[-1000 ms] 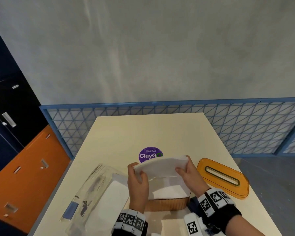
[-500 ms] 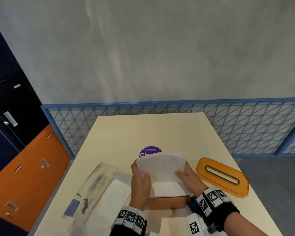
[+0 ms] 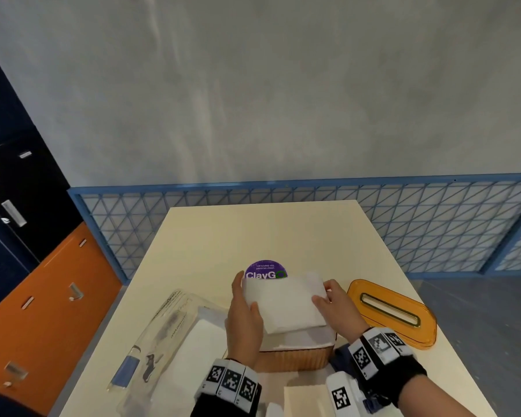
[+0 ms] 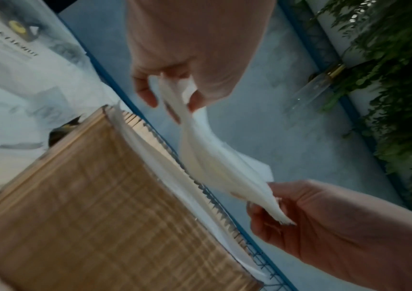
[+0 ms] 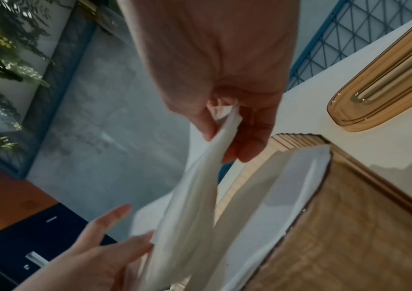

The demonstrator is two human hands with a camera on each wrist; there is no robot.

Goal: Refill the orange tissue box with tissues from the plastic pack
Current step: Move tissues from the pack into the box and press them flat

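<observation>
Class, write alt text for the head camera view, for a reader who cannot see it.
Two hands, left hand and right hand, hold a stack of white tissues by its ends just above the open orange tissue box on a cream table. The box's orange lid lies to the right, a clear plastic pack of tissues to the left.

A grey concrete wall (image 3: 283, 85) fills the view ahead, a blue lattice fence (image 3: 433, 224) running along its foot. The cream desk (image 3: 268, 233) reaches out toward it. On the left, dark cabinets (image 3: 15, 182) above orange drawers (image 3: 48, 302). Grey floor (image 3: 478, 326) to the right, leafy plants (image 4: 404, 78) beyond
</observation>
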